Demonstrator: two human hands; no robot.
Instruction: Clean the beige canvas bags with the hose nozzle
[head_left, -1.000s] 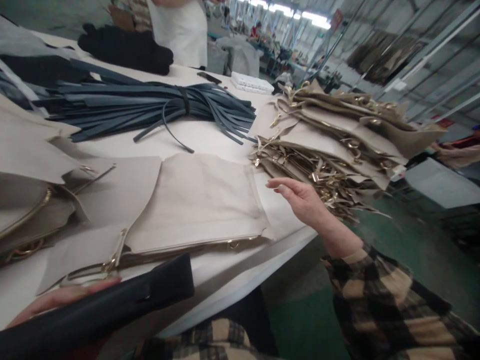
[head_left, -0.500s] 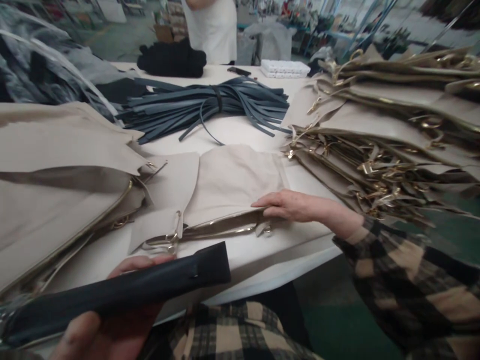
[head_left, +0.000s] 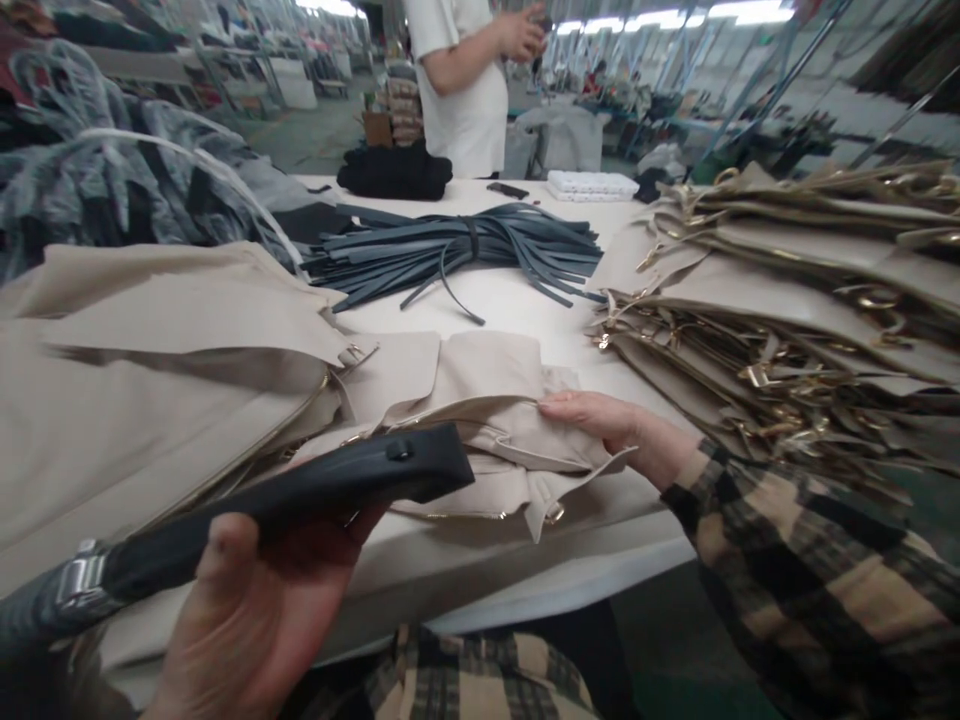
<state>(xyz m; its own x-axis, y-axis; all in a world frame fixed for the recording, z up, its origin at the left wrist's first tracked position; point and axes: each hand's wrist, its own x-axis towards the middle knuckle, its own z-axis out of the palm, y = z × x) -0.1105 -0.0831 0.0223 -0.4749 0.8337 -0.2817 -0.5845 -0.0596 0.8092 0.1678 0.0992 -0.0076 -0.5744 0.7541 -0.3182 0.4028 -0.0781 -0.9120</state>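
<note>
My left hand (head_left: 247, 610) is closed around a black handle-shaped strap (head_left: 300, 495) with a stud and a metal buckle end, held low over the table's near edge. My right hand (head_left: 611, 425) grips the right side of a beige bag panel (head_left: 487, 400) with a gold zip and rings, lifting and folding it on the white table (head_left: 525, 300). The panel lies between two beige stacks.
A tall pile of beige panels with gold hardware (head_left: 787, 320) fills the right. Another beige pile (head_left: 150, 380) sits left. A tied bundle of dark blue-grey straps (head_left: 457, 250) lies behind. A person in white (head_left: 465, 80) stands at the far edge by black cloth (head_left: 394, 172).
My right hand reached from the right-hand pile to the flat panel, took hold and pulled its edge up into folds. My left hand raised the black strap higher into view.
</note>
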